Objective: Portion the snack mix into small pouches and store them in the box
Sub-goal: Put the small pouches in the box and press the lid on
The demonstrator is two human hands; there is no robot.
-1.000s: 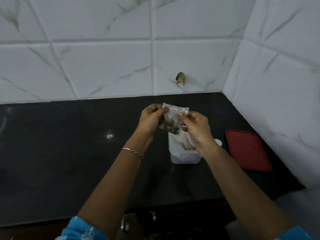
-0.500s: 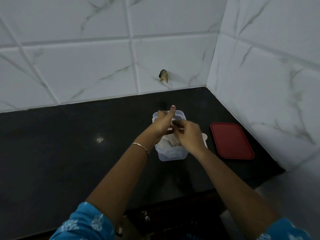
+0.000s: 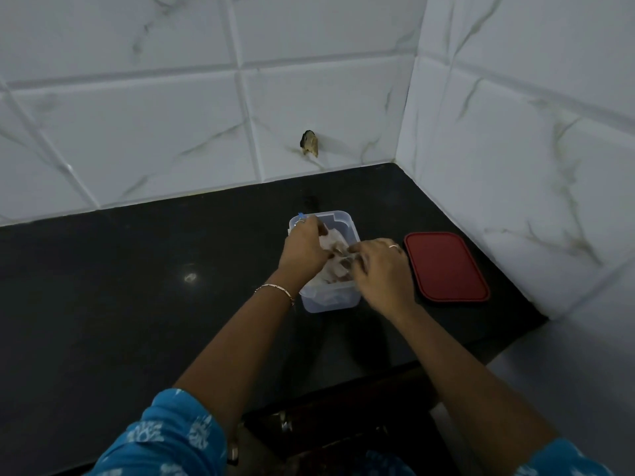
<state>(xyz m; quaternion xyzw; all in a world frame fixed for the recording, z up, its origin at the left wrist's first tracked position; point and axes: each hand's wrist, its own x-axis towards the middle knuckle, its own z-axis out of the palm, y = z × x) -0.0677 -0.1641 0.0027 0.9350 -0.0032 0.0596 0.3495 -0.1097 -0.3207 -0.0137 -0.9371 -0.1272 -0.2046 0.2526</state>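
Note:
A clear plastic box [image 3: 345, 219] stands on the black counter [image 3: 137, 286], holding several small clear pouches of snack mix [image 3: 331, 240]. Both hands are over the box's opening. My left hand [image 3: 304, 250] reaches in from the left with curled fingers on a pouch. My right hand [image 3: 381, 271] comes from the right and pinches the same small pouch [image 3: 342, 261] at its edge, low inside the box. How the pouch lies under the fingers is hidden.
The box's red lid [image 3: 446, 266] lies flat on the counter just right of the box, close to the tiled side wall [image 3: 515, 149]. A small hole [image 3: 309, 143] marks the back wall. The counter's front edge runs below my forearms.
The pouch was held up above the box with both hands; both hands have since lowered it into the box. My view has shifted, so the box sits higher and more to the right.

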